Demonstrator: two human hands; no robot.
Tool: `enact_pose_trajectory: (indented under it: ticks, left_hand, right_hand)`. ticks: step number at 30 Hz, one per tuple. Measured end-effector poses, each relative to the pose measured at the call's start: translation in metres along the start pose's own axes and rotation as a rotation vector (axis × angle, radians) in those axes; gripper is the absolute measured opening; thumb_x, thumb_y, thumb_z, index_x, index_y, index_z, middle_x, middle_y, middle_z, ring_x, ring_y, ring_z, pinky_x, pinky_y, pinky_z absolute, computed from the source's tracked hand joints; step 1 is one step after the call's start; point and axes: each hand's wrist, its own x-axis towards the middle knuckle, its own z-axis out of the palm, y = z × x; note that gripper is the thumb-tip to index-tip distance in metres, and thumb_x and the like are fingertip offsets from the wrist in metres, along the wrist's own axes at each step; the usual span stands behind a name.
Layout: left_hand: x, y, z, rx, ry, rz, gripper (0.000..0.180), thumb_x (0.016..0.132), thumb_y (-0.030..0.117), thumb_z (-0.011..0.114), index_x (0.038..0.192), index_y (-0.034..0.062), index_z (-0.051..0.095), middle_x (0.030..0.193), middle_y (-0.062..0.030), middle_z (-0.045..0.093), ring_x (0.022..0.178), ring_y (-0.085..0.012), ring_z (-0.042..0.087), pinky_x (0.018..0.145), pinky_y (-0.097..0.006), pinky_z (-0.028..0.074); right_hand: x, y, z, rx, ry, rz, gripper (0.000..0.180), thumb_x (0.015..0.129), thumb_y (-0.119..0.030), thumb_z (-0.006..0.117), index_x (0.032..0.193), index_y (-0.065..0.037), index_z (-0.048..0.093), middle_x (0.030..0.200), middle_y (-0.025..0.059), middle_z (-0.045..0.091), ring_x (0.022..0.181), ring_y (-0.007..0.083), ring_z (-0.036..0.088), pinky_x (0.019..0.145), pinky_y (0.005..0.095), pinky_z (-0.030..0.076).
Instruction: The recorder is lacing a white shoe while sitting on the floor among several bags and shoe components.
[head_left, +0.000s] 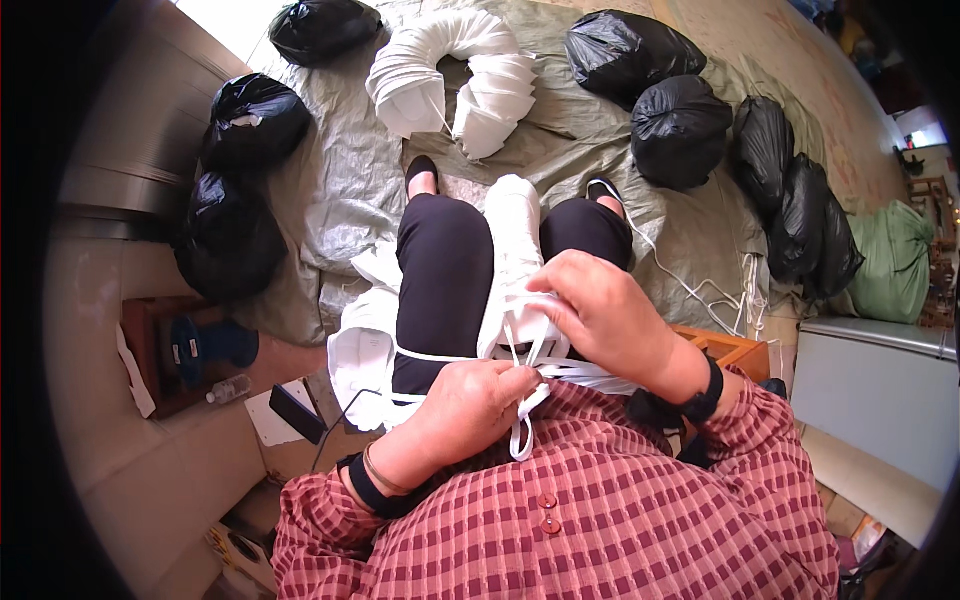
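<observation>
Across my lap, between my dark-trousered legs, lies a long roll of stacked white fabric pieces (pixel 514 225). White cords (pixel 527 335) gather at its near end and run off to both sides. My left hand (pixel 485 400) is closed on the cords close to my body, with a loop hanging below it. My right hand (pixel 590 305) is bent over the near end of the roll, fingers pinched on a white cord there. More white fabric (pixel 362 355) hangs beside my left leg, a cord stretching from it across the thigh.
On the tarp (pixel 340 200) ahead lies a curved white fabric bundle (pixel 500 60). Black plastic bags (pixel 680 130) stand on both sides. At left are a blue spool (pixel 215 347) and a plastic bottle (pixel 229 389); at right, a wooden box (pixel 735 350) and a green sack (pixel 890 260).
</observation>
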Motion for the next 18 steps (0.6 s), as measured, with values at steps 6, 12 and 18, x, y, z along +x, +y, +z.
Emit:
enact_pose_trajectory:
  ticks: [6, 12, 18]
  left_hand:
    - [0.003, 0.002, -0.002, 0.017, 0.029, 0.03, 0.019, 0.08, 0.002, 0.069, 0.098, 0.0065, 0.066, 0.074, -0.0124, 0.064, 0.067, -0.0343, 0.066, 0.059, -0.044, 0.053]
    - [0.005, 0.0, -0.003, 0.043, -0.019, 0.045, 0.02, 0.079, 0.004, 0.07, 0.098, 0.008, 0.066, 0.075, -0.0101, 0.064, 0.069, -0.032, 0.067, 0.059, -0.043, 0.053]
    - [0.004, -0.003, -0.009, 0.025, -0.026, 0.035, 0.013, 0.08, 0.009, 0.071, 0.092, 0.0079, 0.066, 0.075, -0.0096, 0.064, 0.07, -0.0313, 0.068, 0.06, -0.043, 0.054]
  right_hand:
    - [0.01, 0.005, 0.001, -0.089, -0.258, 0.263, 0.018, 0.088, -0.012, 0.074, 0.096, 0.001, 0.065, 0.089, 0.0171, 0.066, 0.084, 0.028, 0.067, 0.076, 0.0357, 0.053]
    - [0.027, 0.03, -0.005, 0.482, -0.551, 0.693, 0.024, 0.089, -0.021, 0.077, 0.087, 0.001, 0.07, 0.074, 0.0059, 0.067, 0.072, 0.0193, 0.067, 0.07, 0.0342, 0.053]
    - [0.01, 0.048, -0.012, 0.872, -0.593, 1.031, 0.022, 0.097, -0.029, 0.073, 0.096, -0.007, 0.072, 0.073, -0.007, 0.058, 0.056, 0.0018, 0.04, 0.048, 0.0204, 0.03]
